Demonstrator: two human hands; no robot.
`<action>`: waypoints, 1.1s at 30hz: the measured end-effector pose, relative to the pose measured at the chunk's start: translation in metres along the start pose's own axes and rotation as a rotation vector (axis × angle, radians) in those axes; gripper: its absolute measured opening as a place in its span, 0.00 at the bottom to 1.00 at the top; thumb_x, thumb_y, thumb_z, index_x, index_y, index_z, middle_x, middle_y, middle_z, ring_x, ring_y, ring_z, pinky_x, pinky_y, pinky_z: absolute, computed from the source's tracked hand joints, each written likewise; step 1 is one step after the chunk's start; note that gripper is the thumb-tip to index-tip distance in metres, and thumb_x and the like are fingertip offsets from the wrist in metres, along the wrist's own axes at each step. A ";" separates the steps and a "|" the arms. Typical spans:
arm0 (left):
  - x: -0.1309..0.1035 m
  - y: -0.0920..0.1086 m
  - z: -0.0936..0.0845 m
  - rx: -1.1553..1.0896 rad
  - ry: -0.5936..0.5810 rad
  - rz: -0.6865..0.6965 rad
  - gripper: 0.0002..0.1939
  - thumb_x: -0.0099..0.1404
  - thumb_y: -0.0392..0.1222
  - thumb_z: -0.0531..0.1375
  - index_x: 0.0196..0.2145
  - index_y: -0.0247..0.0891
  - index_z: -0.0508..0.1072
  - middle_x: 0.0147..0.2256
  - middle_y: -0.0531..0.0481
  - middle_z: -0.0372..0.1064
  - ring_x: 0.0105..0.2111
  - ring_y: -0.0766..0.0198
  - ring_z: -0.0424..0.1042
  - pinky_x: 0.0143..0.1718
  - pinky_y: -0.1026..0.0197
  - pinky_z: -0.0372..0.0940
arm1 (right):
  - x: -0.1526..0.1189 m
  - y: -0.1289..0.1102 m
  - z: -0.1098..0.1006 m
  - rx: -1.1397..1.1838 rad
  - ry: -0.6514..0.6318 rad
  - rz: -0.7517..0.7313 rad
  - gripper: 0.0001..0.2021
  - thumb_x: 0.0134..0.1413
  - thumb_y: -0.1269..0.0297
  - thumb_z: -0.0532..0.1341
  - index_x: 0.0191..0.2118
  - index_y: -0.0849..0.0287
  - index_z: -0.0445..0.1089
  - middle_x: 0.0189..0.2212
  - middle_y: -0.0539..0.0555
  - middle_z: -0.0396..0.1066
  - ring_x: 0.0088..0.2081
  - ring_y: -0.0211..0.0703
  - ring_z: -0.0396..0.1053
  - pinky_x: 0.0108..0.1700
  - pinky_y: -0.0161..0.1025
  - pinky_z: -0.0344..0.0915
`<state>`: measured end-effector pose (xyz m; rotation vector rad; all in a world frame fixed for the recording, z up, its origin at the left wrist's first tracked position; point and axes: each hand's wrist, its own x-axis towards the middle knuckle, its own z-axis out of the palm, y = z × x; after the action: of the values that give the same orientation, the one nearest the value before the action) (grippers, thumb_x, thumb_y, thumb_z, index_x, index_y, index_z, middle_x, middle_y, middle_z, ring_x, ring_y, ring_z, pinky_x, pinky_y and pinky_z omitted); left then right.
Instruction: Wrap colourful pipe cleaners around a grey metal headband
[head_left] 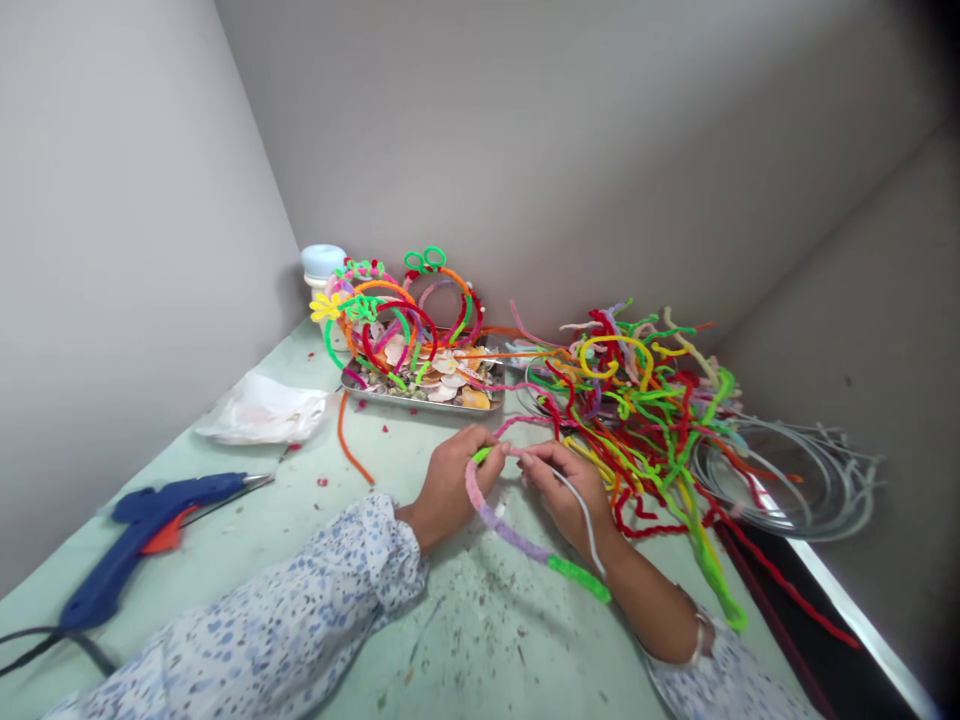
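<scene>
My left hand [455,480] is closed around a headband [512,537], whose thin grey hoop is wrapped with green, pink and purple pipe cleaner along one side. The other end of the hoop is bare and curves down beside my right wrist. Close by, my right hand [568,492] pinches a pink pipe cleaner [525,421] against the hoop, where the wrapping meets the bare part. Its loose length seems to run up behind the fingers, which partly hide it.
A metal tray [420,402] holds shells and several finished colourful headbands [409,292]. To the right lie a heap of pipe cleaners [652,400] and a coil of bare hoops [817,480]. At left are a blue glue gun [150,530], a plastic bag [262,410] and a blue-lidded bottle [324,262].
</scene>
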<state>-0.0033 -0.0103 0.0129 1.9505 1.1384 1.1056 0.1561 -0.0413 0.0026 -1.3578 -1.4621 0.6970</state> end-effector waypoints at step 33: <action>0.001 0.001 -0.003 -0.117 -0.028 -0.152 0.17 0.63 0.53 0.51 0.25 0.37 0.65 0.21 0.55 0.60 0.24 0.68 0.59 0.25 0.65 0.52 | 0.003 0.004 -0.002 -0.242 0.049 -0.300 0.07 0.57 0.62 0.57 0.35 0.56 0.71 0.31 0.53 0.73 0.35 0.43 0.70 0.38 0.39 0.65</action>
<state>-0.0050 -0.0093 0.0150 1.7543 1.1604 1.0374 0.1601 -0.0380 0.0004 -1.2858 -1.7056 0.3000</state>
